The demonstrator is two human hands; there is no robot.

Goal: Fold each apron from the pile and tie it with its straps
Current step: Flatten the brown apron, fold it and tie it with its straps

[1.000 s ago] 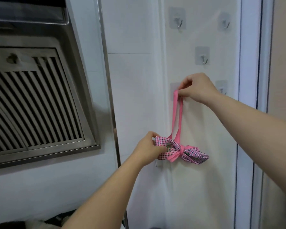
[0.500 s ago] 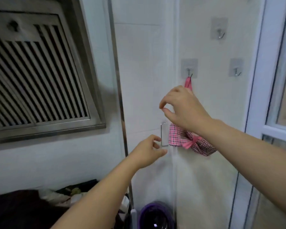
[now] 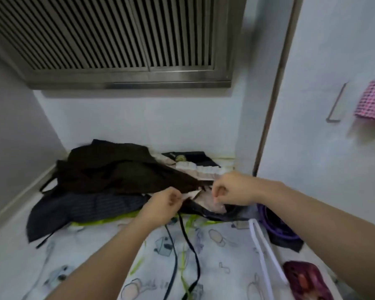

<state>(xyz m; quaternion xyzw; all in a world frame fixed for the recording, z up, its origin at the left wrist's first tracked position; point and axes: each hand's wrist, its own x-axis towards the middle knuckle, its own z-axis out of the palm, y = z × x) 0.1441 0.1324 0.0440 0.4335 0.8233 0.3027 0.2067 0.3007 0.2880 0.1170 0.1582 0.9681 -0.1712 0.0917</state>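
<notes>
Print on the tabletop cover [image 3: 223,252] is cartoon figures, too blurred to read any lettering. Left grip [image 3: 160,205] is pinched together on the edge of a pale apron [image 3: 193,194], thumb & fingers closed on the cloth. Right grip [image 3: 233,189] is curled just beside it, over the same pale cloth; can't tell whether it actually holds any. Pale apron sticks out from under the dark pile of aprons [image 3: 117,176] at the back of the tabletop, against the wall. Two black straps [image 3: 189,241] trail from under my left grip toward me. Pink checked bundle [image 3: 373,102] hangs on the wall at far right, well apart from the pile.
</notes>
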